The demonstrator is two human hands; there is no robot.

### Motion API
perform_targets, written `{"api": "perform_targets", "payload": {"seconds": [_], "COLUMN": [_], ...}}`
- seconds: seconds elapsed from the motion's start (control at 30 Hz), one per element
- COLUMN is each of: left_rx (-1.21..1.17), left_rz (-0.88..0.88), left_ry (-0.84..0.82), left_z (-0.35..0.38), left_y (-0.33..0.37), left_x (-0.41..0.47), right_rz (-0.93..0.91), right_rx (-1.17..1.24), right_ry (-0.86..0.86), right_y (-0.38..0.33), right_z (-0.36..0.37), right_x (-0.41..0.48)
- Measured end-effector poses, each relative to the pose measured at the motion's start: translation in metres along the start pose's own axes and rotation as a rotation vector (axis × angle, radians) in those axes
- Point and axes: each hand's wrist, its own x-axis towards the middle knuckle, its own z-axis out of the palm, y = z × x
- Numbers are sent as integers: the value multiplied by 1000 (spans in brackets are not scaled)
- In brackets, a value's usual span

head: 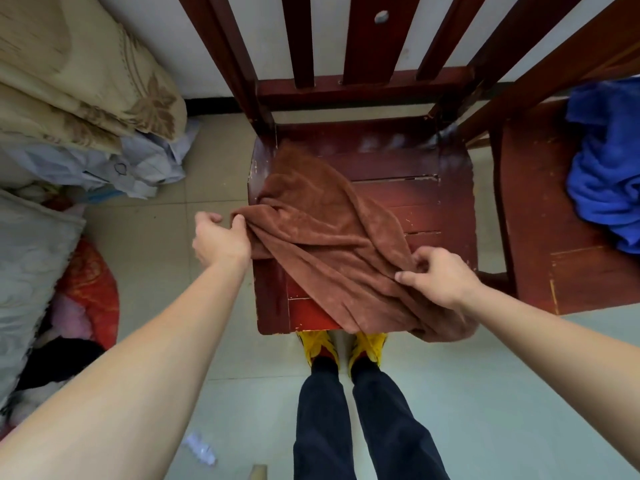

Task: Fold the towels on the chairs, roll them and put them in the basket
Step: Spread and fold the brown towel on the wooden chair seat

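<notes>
A brown towel (322, 237) lies crumpled across the seat of a dark red wooden chair (398, 168), one end hanging over the seat's front edge. My left hand (220, 239) pinches the towel's left corner just off the seat's left edge. My right hand (438, 277) grips a fold of the towel near the seat's front right. A blue towel (606, 168) lies bunched on a second wooden chair (540, 237) at the right. No basket is in view.
Folded beige bedding (79, 74) and pale cloths (138, 164) are piled at the left, with a red cushion (93, 289) on the floor below them. My legs and yellow shoes (343, 344) stand on the tiled floor at the chair's front edge.
</notes>
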Motion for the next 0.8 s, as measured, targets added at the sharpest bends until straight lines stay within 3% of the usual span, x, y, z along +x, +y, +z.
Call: {"api": "perform_targets", "payload": {"seconds": [0.1,0.2,0.3,0.4,0.63,0.8], "left_rx": [-127,-127,-114,-185,-167,-114], "left_rz": [-267,-455,-382,-314,-73,-104], "left_ry": [-75,-309,-319,-318,-193,-489], "left_z": [8,22,39,45,31,39], "left_y": [-12,-30,-38,-31,-7,11], "left_x": [-15,-48,-64,-60,-29,-37], "right_rz": [-58,-89,-73,-34,214,335], "right_rx": [-3,127,161,27,91,-12], "right_ry": [176,339,239,148,354,159], "right_y": [-34,-67,-88,-86,-13,30], "right_z": [-11,-22,-21,-11,-32,-33], "right_x": [16,44,69,75,55,32]}}
